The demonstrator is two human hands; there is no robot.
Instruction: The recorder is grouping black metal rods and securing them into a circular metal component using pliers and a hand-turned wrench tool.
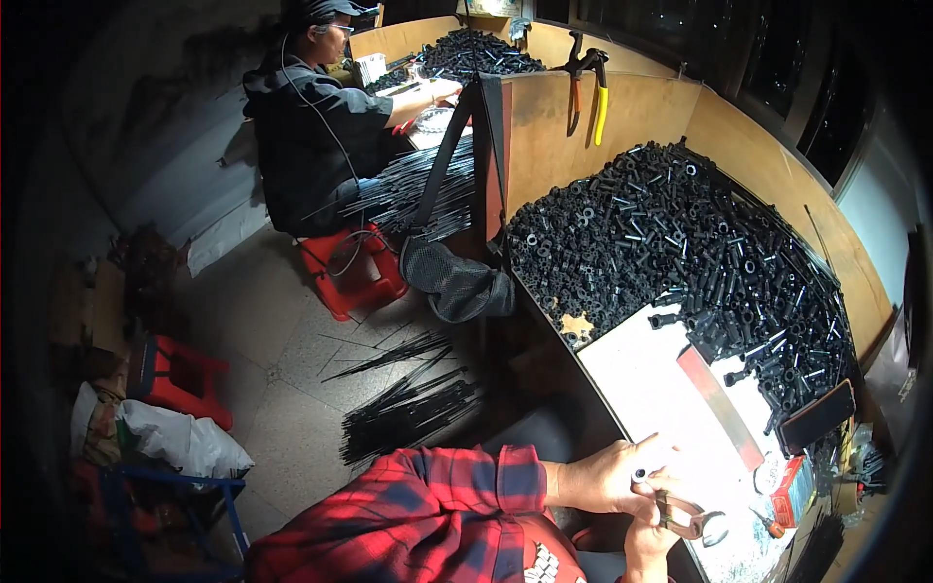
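Note:
My left hand (604, 478), in a red and black checked sleeve, is closed over the white worktop edge. A small dark tubular piece (639, 475) shows its round end between the fingers. Just below it, my right hand (645, 546) is wrapped round a pair of pliers (688, 525), whose head points right over the worktop (632, 374). The two hands touch or nearly touch. Fingers and glare hide much of the pliers' handles, and I cannot tell whether their jaws grip anything. A large heap of black tubular parts (671, 243) lies beyond the worktop.
A flat metal bar (719, 408) lies on the worktop, with a phone (816, 418) and red box (792, 491) to its right. Pliers with orange and yellow handles (586, 87) hang on the wooden partition. Black rods (408, 408) lie on the floor. Another person (316, 126) works farther back.

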